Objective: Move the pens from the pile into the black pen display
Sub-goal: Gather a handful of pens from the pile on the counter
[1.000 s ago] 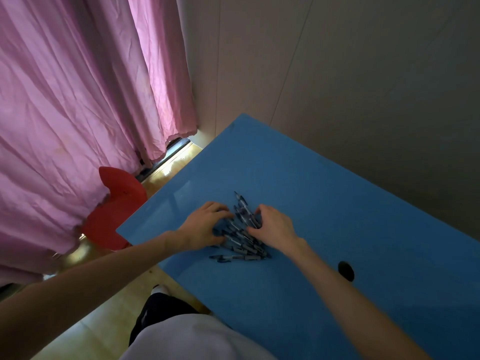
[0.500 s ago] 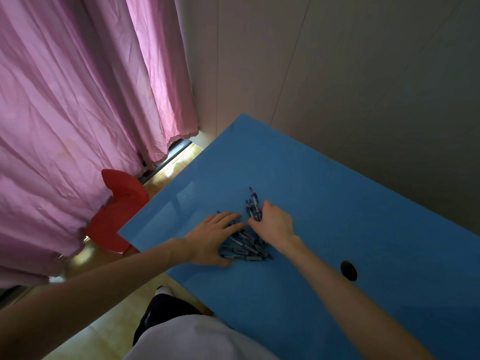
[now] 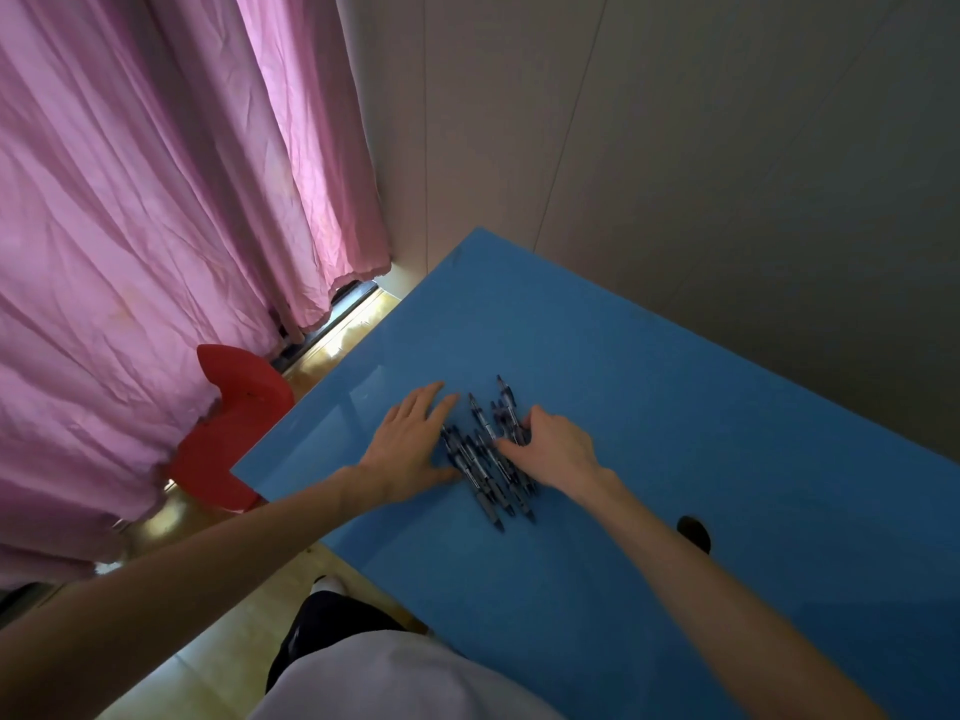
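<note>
Head view, looking down on a blue table (image 3: 675, 459) set against a plain wall (image 3: 675, 148). Pile of dark pens (image 3: 485, 454) near the table's left edge, most lying side by side, tips pointing toward the wall or back toward the near edge. Left hand (image 3: 410, 444) flat on the table, just left of the pile; fingers (image 3: 423, 402) straight and a little spread, thumb side touching the nearest pens. Right hand (image 3: 553, 449) resting on the right side of the pile; fingers curled down over the pens, fingertips on them, thumb lying across a few. Cannot tell whether any single pen is pinched. Some pens sticking out past both hands toward the wall, some toward the near edge.

Small dark round hole (image 3: 693, 532) in the table, near the right forearm, well apart from the pile. Red chair (image 3: 234, 428) on the floor past the table's left edge. Pink curtain (image 3: 156, 200) hanging behind the chair. White shirt (image 3: 405, 678) at the bottom of the view
</note>
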A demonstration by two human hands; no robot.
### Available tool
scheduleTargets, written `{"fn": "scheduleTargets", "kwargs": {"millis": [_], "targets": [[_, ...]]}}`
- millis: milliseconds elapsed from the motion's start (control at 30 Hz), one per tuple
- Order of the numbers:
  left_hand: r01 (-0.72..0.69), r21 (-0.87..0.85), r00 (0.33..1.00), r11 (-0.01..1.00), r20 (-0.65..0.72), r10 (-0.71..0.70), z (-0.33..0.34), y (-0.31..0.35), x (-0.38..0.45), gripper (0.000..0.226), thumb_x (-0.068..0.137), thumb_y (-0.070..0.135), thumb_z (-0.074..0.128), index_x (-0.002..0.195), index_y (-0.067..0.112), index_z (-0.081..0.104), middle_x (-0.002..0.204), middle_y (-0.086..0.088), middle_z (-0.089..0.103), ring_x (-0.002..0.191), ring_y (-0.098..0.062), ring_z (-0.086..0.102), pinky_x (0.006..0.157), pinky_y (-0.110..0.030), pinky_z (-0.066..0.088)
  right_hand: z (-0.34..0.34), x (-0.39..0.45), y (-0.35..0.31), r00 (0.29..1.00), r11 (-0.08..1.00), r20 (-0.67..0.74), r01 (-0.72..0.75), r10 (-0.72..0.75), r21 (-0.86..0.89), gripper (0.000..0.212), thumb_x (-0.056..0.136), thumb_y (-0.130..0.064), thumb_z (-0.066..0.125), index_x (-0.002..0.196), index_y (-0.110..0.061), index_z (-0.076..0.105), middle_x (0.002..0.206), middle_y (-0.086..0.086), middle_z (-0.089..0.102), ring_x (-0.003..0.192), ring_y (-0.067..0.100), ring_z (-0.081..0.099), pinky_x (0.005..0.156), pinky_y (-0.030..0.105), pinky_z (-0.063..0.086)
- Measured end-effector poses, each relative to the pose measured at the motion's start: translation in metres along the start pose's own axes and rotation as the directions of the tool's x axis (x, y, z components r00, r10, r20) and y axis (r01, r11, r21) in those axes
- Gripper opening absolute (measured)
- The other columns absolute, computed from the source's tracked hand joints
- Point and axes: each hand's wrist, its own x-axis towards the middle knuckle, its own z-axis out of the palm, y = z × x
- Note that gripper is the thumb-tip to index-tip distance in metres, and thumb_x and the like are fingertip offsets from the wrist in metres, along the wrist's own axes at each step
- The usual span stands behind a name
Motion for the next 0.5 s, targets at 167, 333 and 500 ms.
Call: {"fn": "scheduleTargets", "kwargs": {"millis": [167, 333, 500], "targets": [[0.293, -0.315, 0.949, 0.903, -0.019, -0.314, 0.014, 0.020, -0.032, 0.104, 0.082, 0.052, 0.075, 0.158, 0.016, 0.014, 0.157, -0.005, 0.024, 0.143, -0.026, 0.032, 0.111, -0.041, 0.040, -0.004, 0.007, -0.004, 0.999, 0.996, 0.026, 0.048, -0.047, -0.079, 0.049, 0.086, -0.064, 0.061, 0.103, -0.018, 0.052, 0.088, -0.004, 0.062, 0.077, 0.014, 0.061, 0.065, 0.032, 0.053], [0.440, -0.400, 0.898, 0.804, 0.191, -0.397, 0.017, 0.028, -0.032, 0.075, 0.087, 0.055, 0.068, 0.143, 0.019, 0.034, 0.110, 0.008, 0.064, 0.098, -0.016, 0.065, 0.084, -0.039, 0.056, -0.015, 0.013, -0.005, 0.998, 0.988, 0.056, 0.041, -0.033, -0.147, 0.054, 0.081, -0.066, 0.065, 0.099, -0.017, 0.051, 0.085, -0.004, 0.061, 0.074, 0.014, 0.060, 0.058, 0.029, 0.043], [0.453, -0.343, 0.890, 0.823, 0.225, -0.396, 0.004, 0.045, -0.011, 0.055, 0.088, 0.053, 0.064, 0.125, 0.018, 0.043, 0.091, 0.004, 0.063, 0.083, -0.018, 0.064, 0.064, -0.032, 0.050, -0.007, 0.016, -0.012, 0.996, 0.997, 0.081, -0.035, 0.040, -0.068, 0.058, 0.074, -0.066, 0.069, 0.100, -0.016, 0.051, 0.086, -0.002, 0.061, 0.074, 0.015, 0.060, 0.059, 0.031, 0.047]]}}
